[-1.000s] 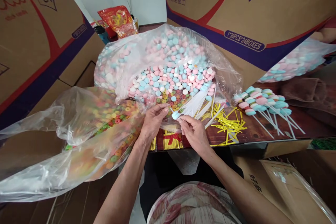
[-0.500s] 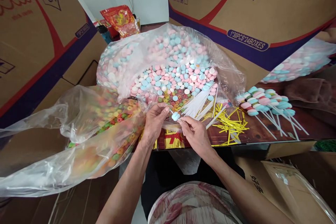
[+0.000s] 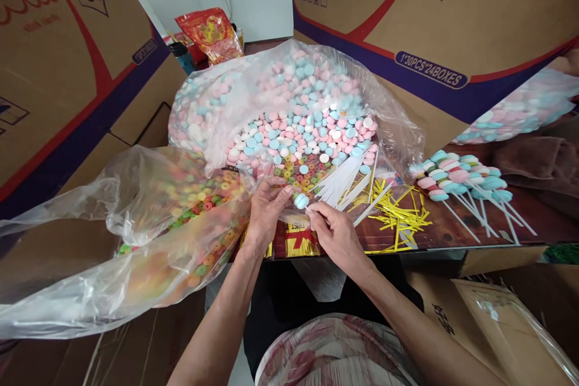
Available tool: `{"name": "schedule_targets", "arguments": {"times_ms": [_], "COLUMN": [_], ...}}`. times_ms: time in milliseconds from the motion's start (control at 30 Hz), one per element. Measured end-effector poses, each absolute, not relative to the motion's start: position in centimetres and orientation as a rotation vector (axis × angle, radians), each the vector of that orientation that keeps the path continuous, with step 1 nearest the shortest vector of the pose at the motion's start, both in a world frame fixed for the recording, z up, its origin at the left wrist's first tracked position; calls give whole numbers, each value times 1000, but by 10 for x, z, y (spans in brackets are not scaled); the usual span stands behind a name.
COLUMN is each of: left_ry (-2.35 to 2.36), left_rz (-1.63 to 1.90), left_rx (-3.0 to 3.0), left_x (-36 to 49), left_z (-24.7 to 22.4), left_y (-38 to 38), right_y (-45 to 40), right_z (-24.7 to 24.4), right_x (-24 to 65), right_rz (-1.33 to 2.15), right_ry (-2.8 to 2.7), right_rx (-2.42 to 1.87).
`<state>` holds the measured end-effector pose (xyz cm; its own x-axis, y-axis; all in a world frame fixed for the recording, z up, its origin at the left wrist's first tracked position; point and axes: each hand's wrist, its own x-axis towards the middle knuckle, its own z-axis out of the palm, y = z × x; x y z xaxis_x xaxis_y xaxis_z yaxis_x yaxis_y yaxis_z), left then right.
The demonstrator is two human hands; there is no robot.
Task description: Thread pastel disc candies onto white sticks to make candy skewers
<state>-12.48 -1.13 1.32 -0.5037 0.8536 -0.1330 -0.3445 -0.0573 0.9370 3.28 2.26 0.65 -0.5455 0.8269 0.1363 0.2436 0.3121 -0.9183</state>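
Between my hands is a pale blue candy (image 3: pixel 301 201) on a white stick. My right hand (image 3: pixel 332 232) pinches the stick just right of the candy. My left hand (image 3: pixel 270 208) is closed at the candy's left side, thumb against fingers; what lies between its fingertips is too small to make out. Behind them, an open clear bag (image 3: pixel 393 111) spills pink, blue and white candies (image 3: pixel 312 139). Colourful ring candies (image 3: pixel 307 175) lie in front of these. White sticks (image 3: pixel 339 178) and yellow twist ties (image 3: pixel 402 214) lie to the right of my hands.
Finished candy sticks (image 3: pixel 465 178) are piled at the right of the table. A clear bag of ring candies (image 3: pixel 181 223) spreads over the left side. Large cartons (image 3: pixel 452 18) stand behind, with a red packet (image 3: pixel 210 33) between them. Part of another person's arm shows at the far right.
The view has shifted slightly. The candy between my hands sits a little further left and its stick still rests in my right hand. Both hands keep nearly the same pose.
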Motion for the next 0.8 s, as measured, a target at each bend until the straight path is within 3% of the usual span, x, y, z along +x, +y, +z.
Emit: {"name": "schedule_targets", "arguments": {"times_ms": [400, 567, 667, 800], "left_ry": [1402, 1820, 1973, 1974], "left_rz": [1520, 1485, 1271, 1237], "left_rx": [787, 1259, 1544, 1513], "left_x": [-104, -127, -139, -148], "left_z": [16, 18, 10, 2], "left_y": [0, 46, 69, 80], "right_y": [20, 28, 27, 22], "right_z": [-1, -5, -9, -13], "right_x": [27, 31, 32, 32], "right_rz": [1342, 1534, 1538, 1491], "right_ry": [-1637, -1297, -1275, -1380], "right_rx": [-1015, -1001, -1007, -1003]}}
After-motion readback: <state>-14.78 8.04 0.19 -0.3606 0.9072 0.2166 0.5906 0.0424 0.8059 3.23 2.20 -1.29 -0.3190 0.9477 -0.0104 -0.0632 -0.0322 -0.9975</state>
